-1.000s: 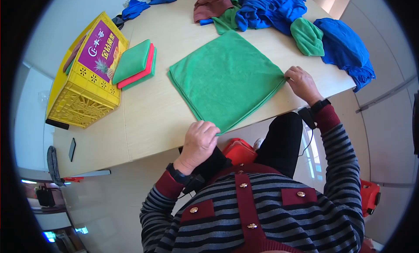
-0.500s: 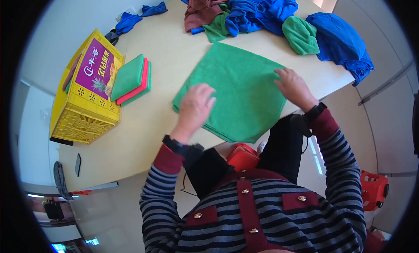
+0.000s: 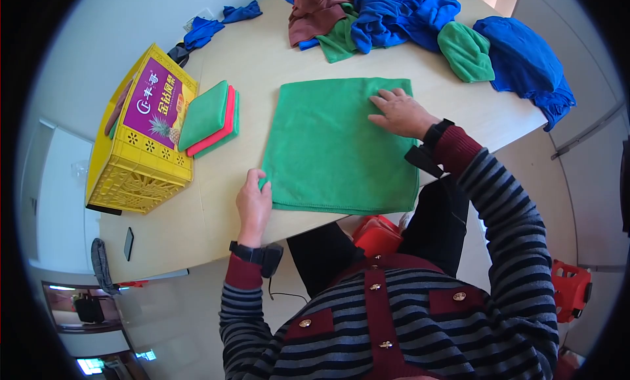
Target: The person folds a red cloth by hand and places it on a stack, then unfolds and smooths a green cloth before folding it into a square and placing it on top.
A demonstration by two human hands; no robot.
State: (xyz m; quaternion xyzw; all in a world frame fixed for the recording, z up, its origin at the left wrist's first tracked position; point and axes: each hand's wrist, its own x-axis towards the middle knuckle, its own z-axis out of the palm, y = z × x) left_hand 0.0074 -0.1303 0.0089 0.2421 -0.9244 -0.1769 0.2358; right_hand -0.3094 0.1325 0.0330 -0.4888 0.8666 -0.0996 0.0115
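Note:
A green towel (image 3: 341, 144) lies folded into a rough square on the table in front of me, its edges stacked along the near side. My right hand (image 3: 400, 114) rests on its upper right part, fingers spread and palm down. At the lower left corner is my left hand (image 3: 253, 206); a bit of green shows between its thumb and fingers, which are closed on the towel's edge.
A yellow crate (image 3: 141, 173) stands at the left, with a stack of folded green and red towels (image 3: 210, 121) beside it. Loose blue, brown and green cloths (image 3: 394, 19) are heaped along the back. A dark phone-like object (image 3: 128, 243) lies near the table's left edge.
The green towel has turned from a diamond-like angle to nearly square with me. My left hand has moved down to its lower left corner; my right hand has shifted left onto the towel.

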